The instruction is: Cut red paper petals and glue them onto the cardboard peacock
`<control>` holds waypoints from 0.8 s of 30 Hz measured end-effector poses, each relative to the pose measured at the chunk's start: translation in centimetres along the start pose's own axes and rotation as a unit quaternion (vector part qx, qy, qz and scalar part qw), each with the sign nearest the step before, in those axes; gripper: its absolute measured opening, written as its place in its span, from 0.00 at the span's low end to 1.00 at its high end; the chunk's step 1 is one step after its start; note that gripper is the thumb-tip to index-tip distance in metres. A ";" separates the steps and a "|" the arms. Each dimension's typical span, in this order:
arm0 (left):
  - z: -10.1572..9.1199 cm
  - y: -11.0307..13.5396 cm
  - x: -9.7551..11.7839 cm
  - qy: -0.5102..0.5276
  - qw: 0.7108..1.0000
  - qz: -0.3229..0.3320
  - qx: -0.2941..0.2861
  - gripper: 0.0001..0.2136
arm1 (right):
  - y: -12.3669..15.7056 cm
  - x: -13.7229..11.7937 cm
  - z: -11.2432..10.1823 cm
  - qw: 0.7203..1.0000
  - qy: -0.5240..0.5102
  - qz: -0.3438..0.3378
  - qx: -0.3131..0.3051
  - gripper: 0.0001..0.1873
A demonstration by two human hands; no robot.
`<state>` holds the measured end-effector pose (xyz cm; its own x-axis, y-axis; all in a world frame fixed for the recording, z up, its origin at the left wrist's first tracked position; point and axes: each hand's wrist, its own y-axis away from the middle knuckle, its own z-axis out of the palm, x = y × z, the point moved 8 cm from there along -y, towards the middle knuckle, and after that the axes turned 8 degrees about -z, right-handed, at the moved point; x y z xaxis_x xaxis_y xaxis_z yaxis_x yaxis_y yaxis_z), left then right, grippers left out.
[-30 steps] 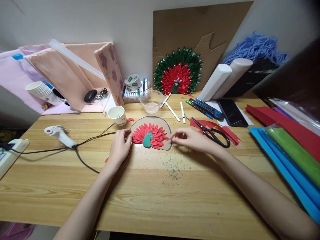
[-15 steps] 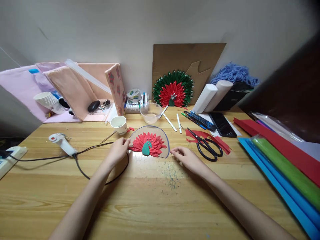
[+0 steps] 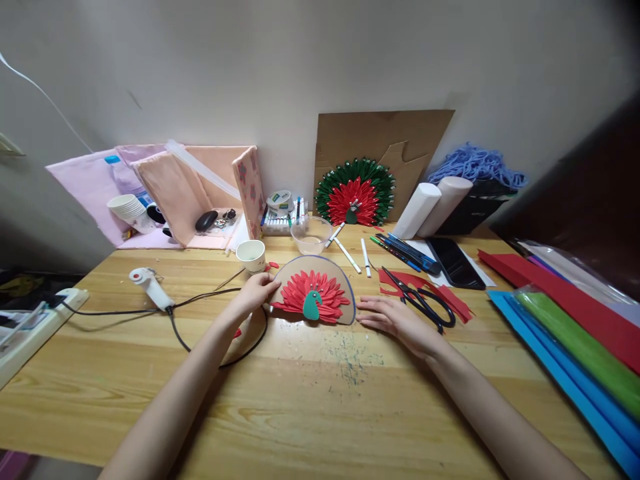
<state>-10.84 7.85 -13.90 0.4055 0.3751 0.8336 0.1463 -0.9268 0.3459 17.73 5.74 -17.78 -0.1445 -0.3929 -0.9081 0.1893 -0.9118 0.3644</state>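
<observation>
A half-round cardboard piece with red paper petals and a teal peacock body stands tilted up on the wooden table. My left hand pinches its left edge. My right hand lies flat on the table just right of the piece, fingers stretched out, holding nothing. Black scissors lie on red paper scraps beside my right hand.
A glue gun with a black cord lies at left, next to a paper cup. A finished peacock fan leans on cardboard at the back. Markers, a clear bowl, a phone and coloured sheets sit at right.
The cardboard piece has been lifted from flat to tilted upright by my left hand. My right hand has let go and flattened on the table. The camera has tipped upward.
</observation>
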 end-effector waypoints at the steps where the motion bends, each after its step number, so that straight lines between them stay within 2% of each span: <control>1: 0.2 0.3 0.3 0.019 1.000 0.008 -0.006 0.12 | -0.2 0.0 -0.2 1.000 0.017 -0.015 0.005 0.11; 3: 0.7 0.9 0.9 0.055 0.998 0.027 -0.014 0.13 | -0.4 -0.2 -0.2 0.997 0.064 -0.045 -0.010 0.11; 6: 1.2 1.6 1.8 0.096 0.994 0.049 -0.014 0.13 | -0.5 -0.6 0.4 0.987 0.125 -0.083 -0.066 0.15; 8: 0.6 2.3 2.5 0.111 0.989 0.089 0.042 0.13 | -0.6 -1.1 0.2 0.984 0.128 -0.105 -0.064 0.19; 11: -0.6 4.9 4.7 0.037 0.957 0.218 0.187 0.14 | -0.6 -1.7 -0.8 0.988 0.091 -0.120 -0.022 0.21; 14: 0.5 7.3 6.4 -0.073 0.921 0.315 0.218 0.15 | -0.6 -1.7 -1.2 0.992 0.049 -0.119 -0.004 0.21; 18: 1.1 8.3 6.7 -0.105 0.903 0.337 0.244 0.10 | -0.5 -1.5 -1.0 0.992 0.033 -0.117 -0.012 0.21; 24: 0.8 8.5 6.6 -0.109 0.900 0.331 0.262 0.04 | -0.1 -1.8 -0.3 0.990 0.053 -0.128 -0.031 0.20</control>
<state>-6.25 2.45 -5.81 0.7195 -0.2215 0.6582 0.1905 -0.8485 -0.4938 18.27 6.55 -16.29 -0.0939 -0.1315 -0.9869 0.2188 -0.9697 0.1084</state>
